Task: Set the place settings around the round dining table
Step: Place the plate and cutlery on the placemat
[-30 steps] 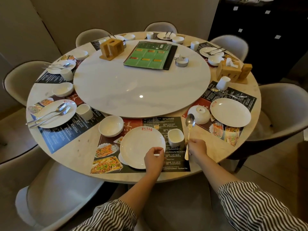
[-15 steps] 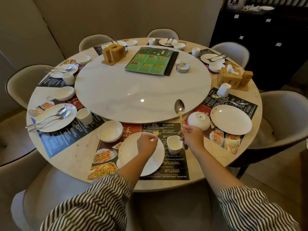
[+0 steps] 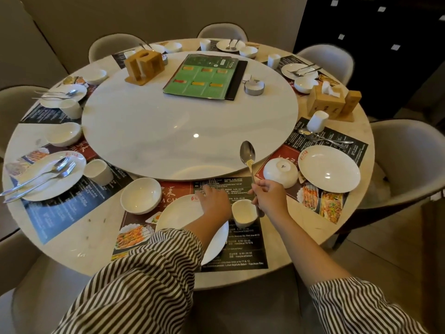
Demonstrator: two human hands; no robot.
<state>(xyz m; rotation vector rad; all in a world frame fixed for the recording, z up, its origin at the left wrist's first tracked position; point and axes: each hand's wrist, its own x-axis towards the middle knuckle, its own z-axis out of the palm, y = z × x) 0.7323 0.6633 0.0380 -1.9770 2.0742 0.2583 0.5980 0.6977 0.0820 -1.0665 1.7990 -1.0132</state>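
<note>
Since the earlier frame my left hand point(image 3: 215, 198) had slid off the plate point(image 3: 183, 214) rim toward a fork point(image 3: 212, 183) lying on the placemat point(image 3: 240, 239) just past it; fingers looked relaxed, touching near it, no pinch I could confirm; right hand point(image 3: 269, 197) gripped the spoon point(image 3: 248, 157) by its lower handle, bowl up, above the cup point(image 3: 243, 212); I judged both pieces light, stiff, slick metal; best pinched mid-handle; plate and cup breakable.
</note>
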